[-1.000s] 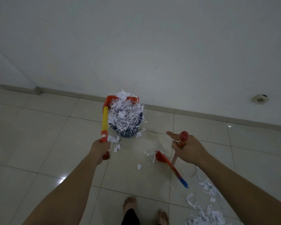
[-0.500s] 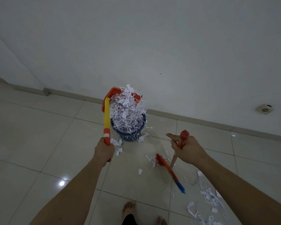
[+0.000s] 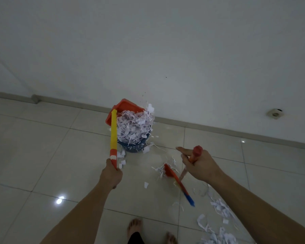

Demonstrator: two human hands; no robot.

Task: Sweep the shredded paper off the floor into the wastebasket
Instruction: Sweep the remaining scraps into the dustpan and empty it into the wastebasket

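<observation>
The left hand [image 3: 111,174] grips the long yellow-and-red handle of an orange dustpan [image 3: 121,110], fingers wrapped around the shaft. The dustpan is tipped over the far-left rim of the blue wastebasket [image 3: 134,147], which stands near the wall's baseboard [image 3: 218,129]. The right hand [image 3: 199,164] grips the red top of a broom handle, index finger extended; the broom head [image 3: 176,182], orange to blue, rests on the tiled floor [image 3: 42,155] to the near right of the wastebasket.

Status: shredded paper [image 3: 134,125] is heaped well above the wastebasket rim, with strands hanging over its sides. A load appears to be in the course of being emptied. The task is partly done.

Remaining: loose scraps lie just beside the base of the wastebasket, a small clump clings at the broom head, and a larger scatter [image 3: 220,224] lies at the near right. The overfilled wastebasket may shed further paper.
</observation>
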